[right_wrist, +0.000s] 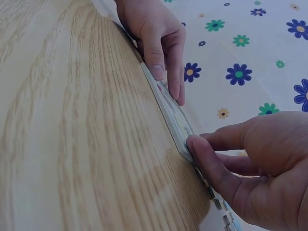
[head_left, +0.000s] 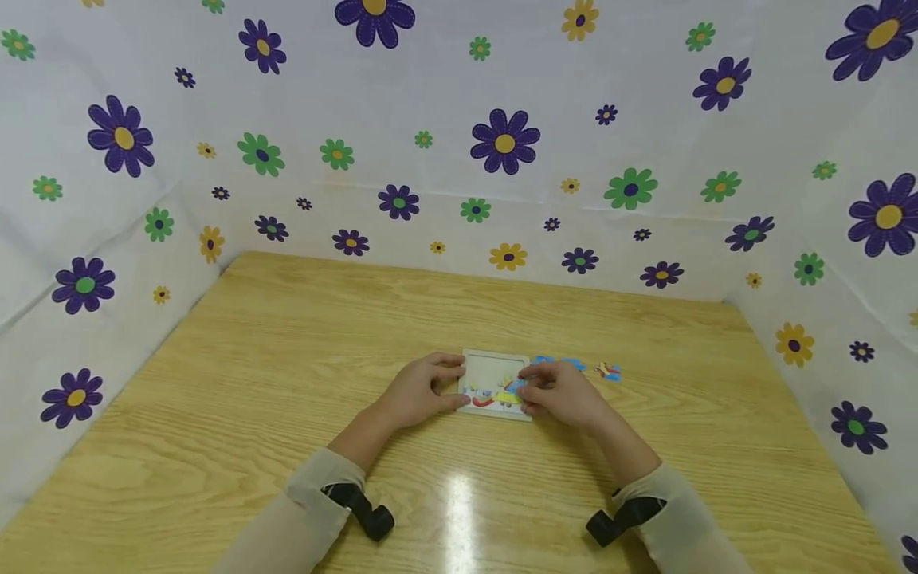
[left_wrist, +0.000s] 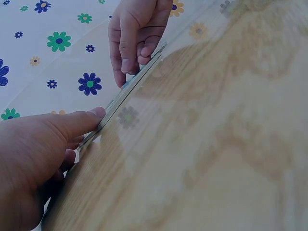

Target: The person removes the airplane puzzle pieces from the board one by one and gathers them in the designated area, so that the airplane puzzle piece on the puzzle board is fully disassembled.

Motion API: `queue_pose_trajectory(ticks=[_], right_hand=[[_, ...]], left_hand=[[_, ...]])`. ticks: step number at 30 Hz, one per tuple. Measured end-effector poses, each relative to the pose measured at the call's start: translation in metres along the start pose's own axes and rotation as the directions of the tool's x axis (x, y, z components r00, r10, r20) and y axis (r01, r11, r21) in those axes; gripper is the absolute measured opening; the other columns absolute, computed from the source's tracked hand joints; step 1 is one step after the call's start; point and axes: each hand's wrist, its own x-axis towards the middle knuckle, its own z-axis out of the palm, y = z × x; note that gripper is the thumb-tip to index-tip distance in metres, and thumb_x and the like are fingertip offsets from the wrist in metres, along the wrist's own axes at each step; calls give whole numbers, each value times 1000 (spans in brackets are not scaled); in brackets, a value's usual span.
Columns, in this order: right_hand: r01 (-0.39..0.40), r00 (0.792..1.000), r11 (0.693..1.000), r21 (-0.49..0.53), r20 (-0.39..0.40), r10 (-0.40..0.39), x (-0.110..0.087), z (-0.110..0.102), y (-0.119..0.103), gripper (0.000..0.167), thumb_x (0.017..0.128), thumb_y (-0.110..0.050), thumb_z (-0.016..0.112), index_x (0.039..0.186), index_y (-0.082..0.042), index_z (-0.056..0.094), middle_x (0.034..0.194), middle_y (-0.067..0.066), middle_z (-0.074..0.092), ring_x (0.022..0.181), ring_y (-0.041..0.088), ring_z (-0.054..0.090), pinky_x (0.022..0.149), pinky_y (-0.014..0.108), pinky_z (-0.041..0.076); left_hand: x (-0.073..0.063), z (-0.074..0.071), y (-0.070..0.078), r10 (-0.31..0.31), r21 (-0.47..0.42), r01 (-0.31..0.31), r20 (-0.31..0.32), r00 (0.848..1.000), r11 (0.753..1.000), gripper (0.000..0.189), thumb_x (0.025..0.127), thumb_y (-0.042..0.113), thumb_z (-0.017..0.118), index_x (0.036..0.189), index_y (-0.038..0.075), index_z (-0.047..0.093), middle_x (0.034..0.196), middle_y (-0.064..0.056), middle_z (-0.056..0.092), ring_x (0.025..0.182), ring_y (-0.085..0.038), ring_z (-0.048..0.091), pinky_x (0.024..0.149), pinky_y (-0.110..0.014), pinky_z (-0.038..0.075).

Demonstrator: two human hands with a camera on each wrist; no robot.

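A small pale jigsaw puzzle tray [head_left: 495, 356] lies on the table, with colourful pieces [head_left: 488, 397] filling its lower part and bare backing above. My left hand [head_left: 423, 389] holds the tray's left side, thumb at the near corner and fingers towards the far one; the left wrist view shows the thumb [left_wrist: 86, 120] on the tray's edge. At the right side, my right hand [head_left: 566, 392] pinches a blue puzzle piece [head_left: 514, 385] over the tray, largely covered by the fingertips. In the right wrist view, the thumb and index finger [right_wrist: 226, 137] meet at the tray's edge.
Loose puzzle pieces [head_left: 607, 371], blue and multicoloured, lie right of the tray, partly behind my right hand. The wood-grain table [head_left: 344, 319] is bordered by a white flowered cloth [head_left: 430, 96] at the back and both sides. Black straps with camera mounts circle both sleeves.
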Motion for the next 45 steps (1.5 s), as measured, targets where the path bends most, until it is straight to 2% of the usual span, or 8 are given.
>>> queue_pose_trajectory(ticks=[6,13,20,24,32,38,45], right_hand=[[-4,999,1000,-1,-40,4,-2,4,-2,26,99,-1,57,123,8,54,95,15,61,78,18,70,73,29,60],[-17,996,1000,-10,-86,16,-3,6,-5,16,100,0,57,114,5,55,100,19,61,77,18,70,73,29,60],[-35,992,999,24,-119,38,0,7,-7,18,100,0,57,117,6,56,97,17,59,77,19,70,73,29,60],[-31,993,998,48,-110,36,-1,6,-6,21,100,0,57,119,8,57,99,19,59,79,18,70,75,29,60],[-14,990,999,46,-142,21,-8,-10,1,25,101,-1,55,124,9,58,111,21,60,85,16,68,78,27,59],[-2,987,1000,8,-159,4,-17,-21,3,25,101,-3,56,123,10,58,110,22,61,87,17,69,78,27,59],[1,986,1000,25,-167,3,-24,-27,10,28,102,-4,55,124,12,56,111,23,62,88,18,69,80,28,59]], left_hand=[[0,0,0,5,12,-5,2,1000,1000,55,87,30,79,132,4,64,144,-1,57,67,-6,49,61,-20,42],[0,0,1,9,10,-9,6,1000,1000,54,87,30,79,133,4,64,143,-1,58,66,-6,48,61,-21,42],[0,-2,2,-8,-17,8,7,1000,1000,55,88,29,79,134,5,63,144,0,57,66,-6,48,62,-21,42],[-1,-2,3,-7,5,7,-4,1000,1000,55,87,30,80,133,5,64,143,0,58,66,-6,48,60,-20,41],[0,-2,1,10,15,-10,3,1000,1000,54,87,30,79,133,5,64,144,-1,57,65,-6,47,61,-20,42],[1,0,-1,23,17,-23,5,1000,1000,54,88,30,79,133,4,64,144,-1,57,64,-5,47,61,-20,42],[1,1,0,23,34,-23,4,1000,999,54,87,29,79,133,5,64,144,-2,57,65,-5,48,61,-19,41]])
